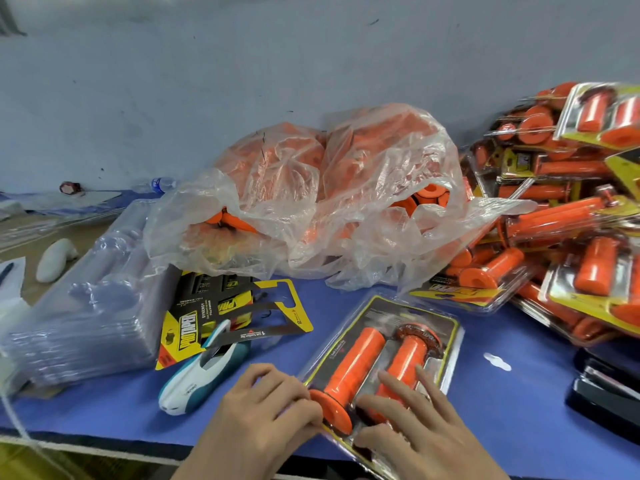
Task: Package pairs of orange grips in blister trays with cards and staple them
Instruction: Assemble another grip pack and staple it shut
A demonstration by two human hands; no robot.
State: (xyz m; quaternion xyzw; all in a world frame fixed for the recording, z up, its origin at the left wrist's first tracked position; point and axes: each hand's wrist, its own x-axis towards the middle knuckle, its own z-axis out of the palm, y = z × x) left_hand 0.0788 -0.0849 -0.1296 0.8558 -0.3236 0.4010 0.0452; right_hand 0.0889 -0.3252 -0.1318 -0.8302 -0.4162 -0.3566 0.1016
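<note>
On the blue counter (512, 420), near its front edge, lies a clear blister tray (450, 344) with a black and yellow card (391, 315) inside it. It is tilted, its far end pointing away and to the right. Two orange grips lie side by side in the tray: the left grip (353, 365) with its wide flange at the near end, and the right grip (410, 353) with a dark, patterned flange at the far end.

The left hand (263, 414) sits at the tray's near left rim. Its fingers (294, 389) are bent, their tips just beside the left grip's flange, and with the thumb they appear to pinch the tray's edge. The right hand (419, 431) lies flat on the near end of the tray, with its fingers (398, 386) straight and spread. They cover the near end of the right grip, and the thumb rests along the tray's near edge, just beside the left grip's flange.

Left of the tray, a teal and white stapler (204, 372) lies on the counter, partly over a fanned stack of cards (194, 327). Further left is a stack of empty clear trays (86, 306). Behind these sits a crumpled plastic bag (346, 188) of loose orange grips. On the right is a pile of filled packs (571, 220).
</note>
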